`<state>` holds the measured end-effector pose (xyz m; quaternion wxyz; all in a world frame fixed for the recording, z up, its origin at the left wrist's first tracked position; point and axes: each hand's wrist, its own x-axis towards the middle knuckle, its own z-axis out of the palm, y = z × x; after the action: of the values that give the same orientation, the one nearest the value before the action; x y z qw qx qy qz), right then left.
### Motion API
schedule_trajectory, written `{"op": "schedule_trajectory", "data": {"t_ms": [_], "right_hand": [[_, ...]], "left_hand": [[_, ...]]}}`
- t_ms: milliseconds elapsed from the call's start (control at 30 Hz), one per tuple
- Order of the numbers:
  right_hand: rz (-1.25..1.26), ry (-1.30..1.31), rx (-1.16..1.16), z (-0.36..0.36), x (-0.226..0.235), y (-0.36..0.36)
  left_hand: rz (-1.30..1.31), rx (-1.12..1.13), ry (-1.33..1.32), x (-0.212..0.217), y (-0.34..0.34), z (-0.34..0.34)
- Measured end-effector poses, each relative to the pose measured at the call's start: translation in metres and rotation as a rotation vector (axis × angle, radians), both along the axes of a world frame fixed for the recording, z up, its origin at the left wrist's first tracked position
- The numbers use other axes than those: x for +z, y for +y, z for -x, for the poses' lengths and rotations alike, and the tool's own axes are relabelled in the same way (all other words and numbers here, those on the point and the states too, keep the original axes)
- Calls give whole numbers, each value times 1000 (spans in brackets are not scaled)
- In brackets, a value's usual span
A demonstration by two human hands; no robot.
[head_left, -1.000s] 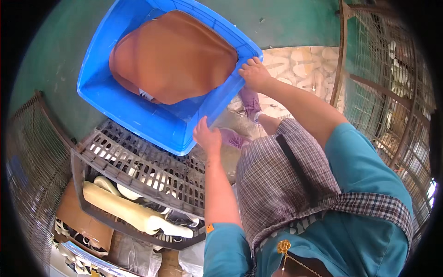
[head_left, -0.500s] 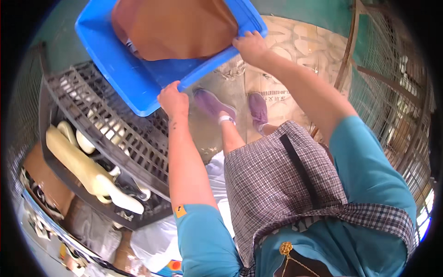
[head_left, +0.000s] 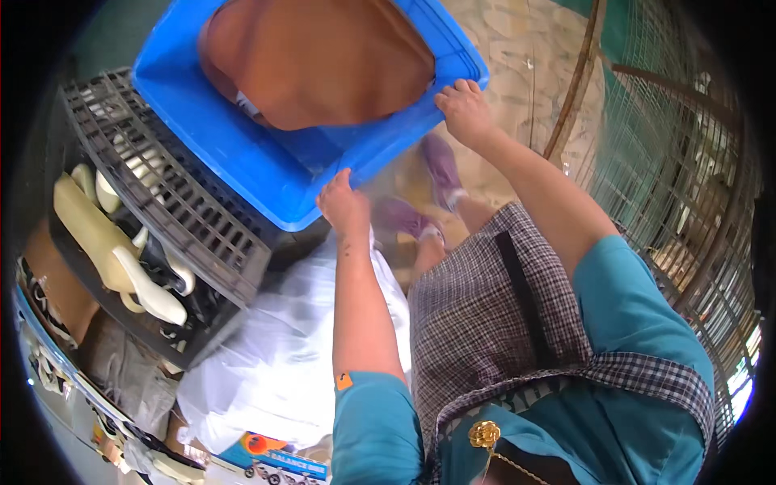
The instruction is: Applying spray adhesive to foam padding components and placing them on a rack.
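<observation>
A blue plastic tub [head_left: 242, 162] is held in front of me, with a brown rounded mass [head_left: 323, 61] lying inside it. My left hand [head_left: 343, 202] grips the tub's near rim at its lower corner. My right hand [head_left: 462, 109] grips the rim at the right corner. The tub's left side rests over a black slatted crate [head_left: 182, 210]. My purple shoes [head_left: 440, 166] show on the stone floor below the tub.
The black crate holds several cream-coloured curved pieces [head_left: 121, 250]. A white sack [head_left: 283, 356] lies beside my left arm. Wire mesh cages [head_left: 687, 186] stand at the right. Cluttered items [head_left: 73, 356] crowd the lower left.
The tub has swung from upper centre toward the left and over the black crate, and my view has turned with it. Both hands have kept their hold on the rim.
</observation>
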<state>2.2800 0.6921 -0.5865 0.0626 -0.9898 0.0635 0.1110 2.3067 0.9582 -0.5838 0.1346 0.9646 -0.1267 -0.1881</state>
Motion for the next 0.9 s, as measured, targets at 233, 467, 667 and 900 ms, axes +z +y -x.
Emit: {"op": "schedule_trajectory", "data": {"t_ms": [233,467,667,900], "right_hand": [[3,-29,74,49,-2,7],[-39,-82,132,156,-6,4],[39,17,219,256,0,-12],[-168,-25,127,326,43,-6]], "left_hand": [[6,29,-112,2,10,51],[-93,20,-22,6,11,162],[20,82,114,11,-6,289],[165,41,353,35,-5,340]]}}
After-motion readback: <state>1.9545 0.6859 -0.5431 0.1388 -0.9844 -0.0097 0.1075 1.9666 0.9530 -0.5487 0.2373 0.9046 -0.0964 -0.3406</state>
